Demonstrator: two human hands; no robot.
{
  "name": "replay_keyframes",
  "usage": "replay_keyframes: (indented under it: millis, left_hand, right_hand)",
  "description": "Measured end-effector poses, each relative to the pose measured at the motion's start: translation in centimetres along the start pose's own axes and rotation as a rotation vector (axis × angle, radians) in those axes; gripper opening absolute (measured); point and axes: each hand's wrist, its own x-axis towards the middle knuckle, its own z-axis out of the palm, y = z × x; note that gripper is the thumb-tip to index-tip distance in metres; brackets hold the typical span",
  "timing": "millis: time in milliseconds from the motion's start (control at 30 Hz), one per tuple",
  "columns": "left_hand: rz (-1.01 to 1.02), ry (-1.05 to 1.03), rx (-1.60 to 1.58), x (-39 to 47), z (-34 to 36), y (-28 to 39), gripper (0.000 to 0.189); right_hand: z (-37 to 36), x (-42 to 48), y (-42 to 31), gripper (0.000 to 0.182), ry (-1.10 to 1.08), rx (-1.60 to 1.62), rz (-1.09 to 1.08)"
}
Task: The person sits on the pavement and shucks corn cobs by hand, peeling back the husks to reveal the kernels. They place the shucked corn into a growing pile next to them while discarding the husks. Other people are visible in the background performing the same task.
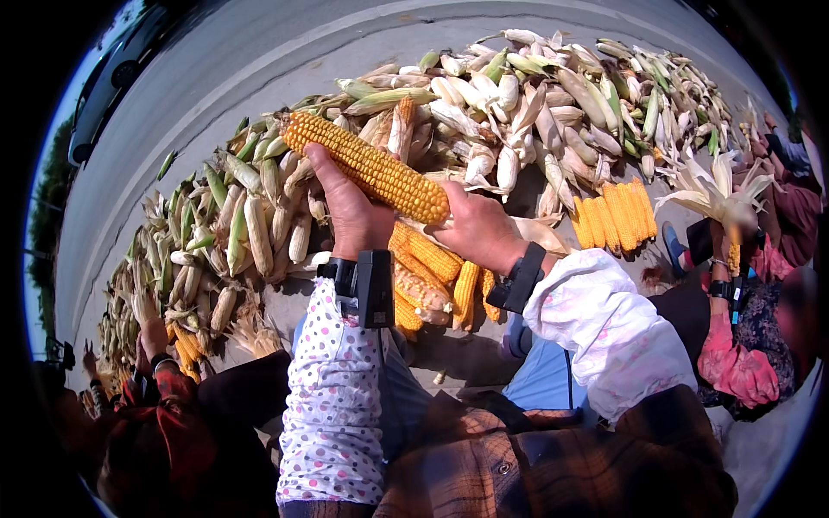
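A husked ear of yellow corn (369, 165) slants across the middle of the view, its narrow tip at the upper left. My left hand (353, 210) is wrapped around it from below, thumb along the near side. At the thick lower-right end, my right hand (479, 226) grips the ear with bent fingers. Pale husk (541, 234) sticks out past my right hand; where it joins the ear is hidden. Below both hands, several bare yellow ears (431, 252) lie on the pavement between my feet, one of them with patchy pale kernels (421, 291).
A long heap of unhusked corn (466, 110) curves around in front. Bare ears (615, 217) lie in a row at the right. A co-worker's hand (719, 243) there holds an ear with peeled-back husk (719, 184). Another person (155, 414) sits close at left. A car (113, 81) stands beyond the pavement.
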Motion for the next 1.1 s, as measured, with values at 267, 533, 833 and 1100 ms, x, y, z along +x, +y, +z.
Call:
replay_keyframes:
  millis: [267,533,833,1100]
  left_hand:
    - [0.032,-0.134,-0.013,0.8,-0.8,0.9,0.074]
    - [0.341,0.023,0.119,1.6,-0.8,3.0,0.035]
    - [0.333,0.067,0.079,2.5,-2.1,4.3,0.035]
    - [0.196,-0.047,0.035,1.6,-1.2,3.5,0.055]
  right_hand:
    - [1.1,0.4,-0.4,0.062,-0.076,0.252,0.09]
    - [0.7,-0.5,1.4,0.052,-0.029,-0.001,-0.068]
    - [0.1,-0.8,1.3,0.042,0.0,-0.07,-0.1]
    - [-0.2,-0.9,1.3,0.035,-0.081,0.253,-0.007]
